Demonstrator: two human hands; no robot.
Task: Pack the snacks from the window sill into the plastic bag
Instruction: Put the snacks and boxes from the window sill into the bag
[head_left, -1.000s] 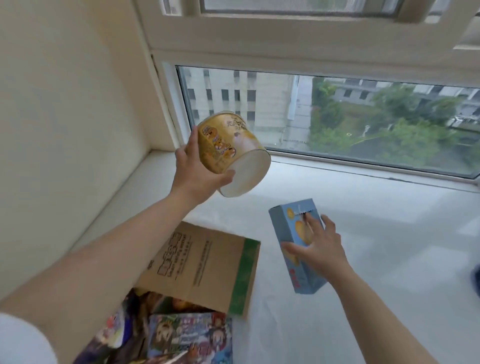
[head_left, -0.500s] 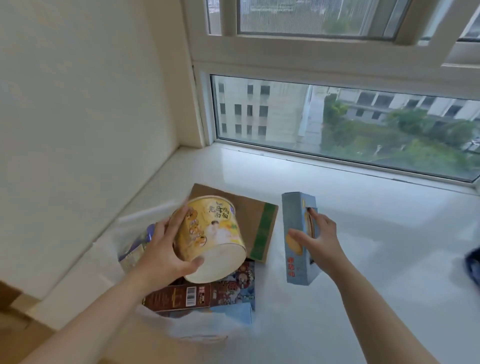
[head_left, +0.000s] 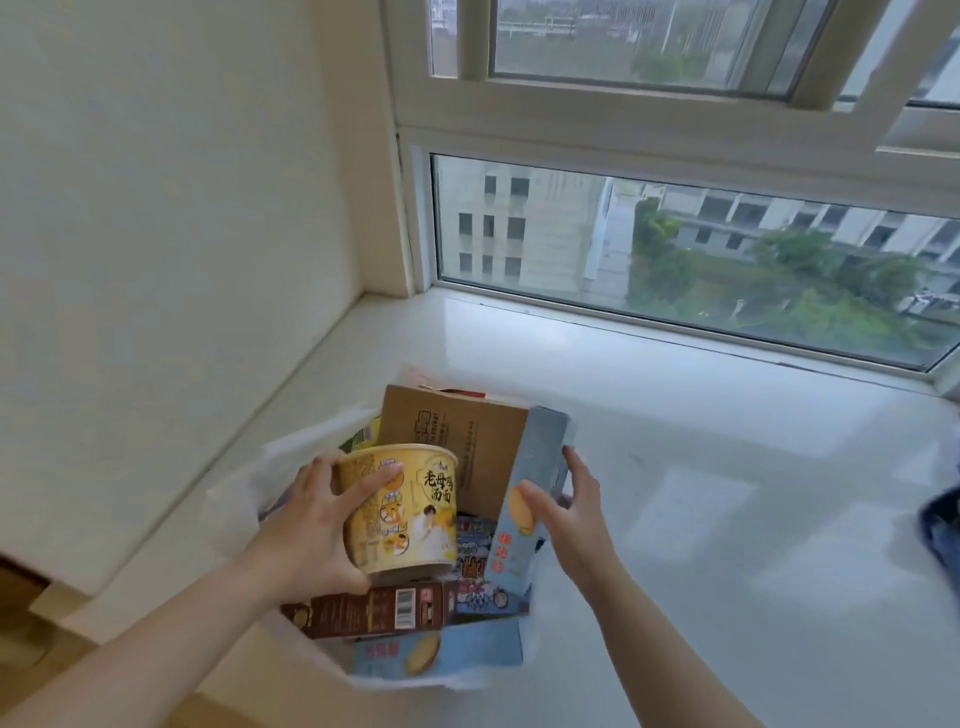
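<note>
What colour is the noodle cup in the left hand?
Yellow, with dark characters and pictures, on the noodle cup gripped by the left hand; head view, the only one.

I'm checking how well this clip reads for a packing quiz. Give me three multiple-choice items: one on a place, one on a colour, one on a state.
1. Where is the noodle cup?
A. over the open plastic bag
B. against the window glass
C. on the floor

2. What colour is the box in the right hand?
A. red
B. light blue
C. black

3. How is the left hand?
A. flat on the sill
B. gripping the cup
C. empty

Key: A, the cup is held above the bag's packed snacks; B, the tall box is light blue; B, its fingers wrap the cup's side.
</note>
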